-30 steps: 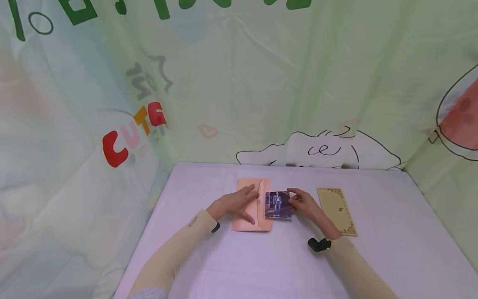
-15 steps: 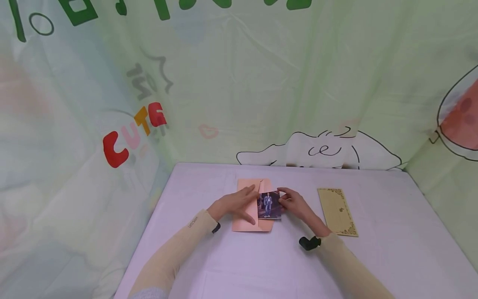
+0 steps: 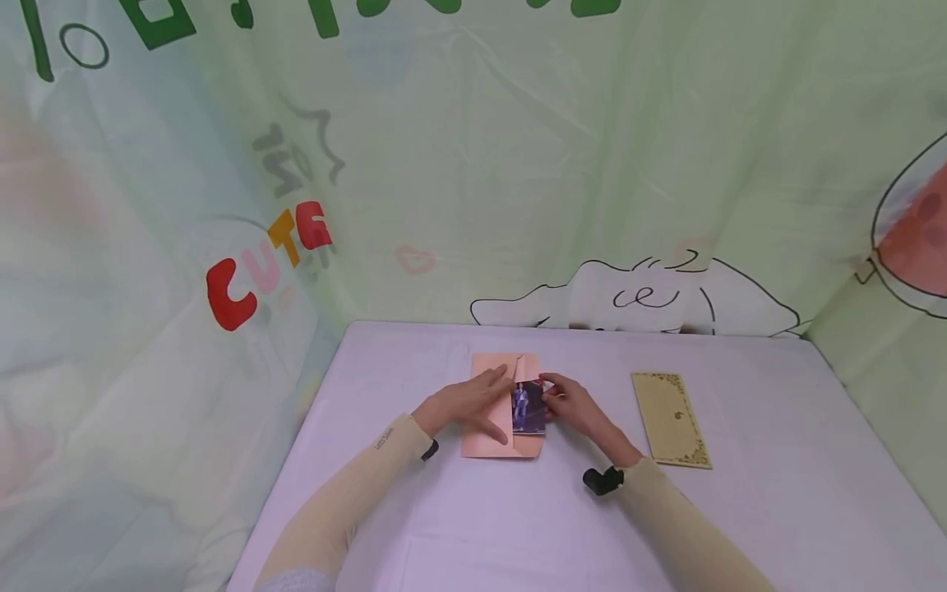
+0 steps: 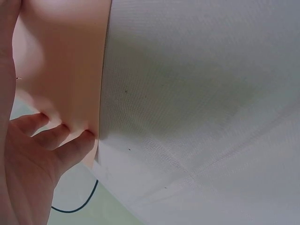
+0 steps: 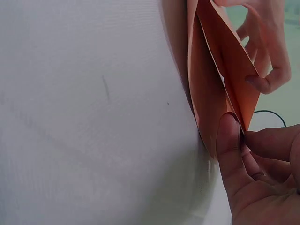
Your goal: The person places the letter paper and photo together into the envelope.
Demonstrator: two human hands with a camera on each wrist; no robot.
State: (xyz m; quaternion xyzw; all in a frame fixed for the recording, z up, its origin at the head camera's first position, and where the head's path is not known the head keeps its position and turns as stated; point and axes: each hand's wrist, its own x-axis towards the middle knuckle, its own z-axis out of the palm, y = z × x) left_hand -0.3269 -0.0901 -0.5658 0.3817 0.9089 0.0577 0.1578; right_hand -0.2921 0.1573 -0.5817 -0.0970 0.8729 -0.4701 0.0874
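Note:
A pink envelope [image 3: 488,440] lies on the lilac tablecloth [image 3: 518,526] with its mouth facing right. My left hand [image 3: 473,401] rests flat on it, and one fingertip props the upper layer open, as the right wrist view shows. A small photo [image 3: 527,407] of a standing figure sits partly inside that mouth. My right hand [image 3: 565,403] pinches the photo's right edge between thumb and fingers. In the right wrist view the envelope [image 5: 220,61] gapes and my right hand [image 5: 239,136] sits at its lip. In the left wrist view my left hand [image 4: 37,154] touches the envelope [image 4: 65,61].
A yellow card [image 3: 669,418] with a dark ornamental border lies to the right of my right hand. Printed green fabric walls [image 3: 518,164] close in the table at the back and on both sides. A black camera [image 3: 602,481] sits on my right wrist.
My right hand has moved left with the photo, which has slid further into the envelope so less of it shows. The left hand has stayed on the envelope.

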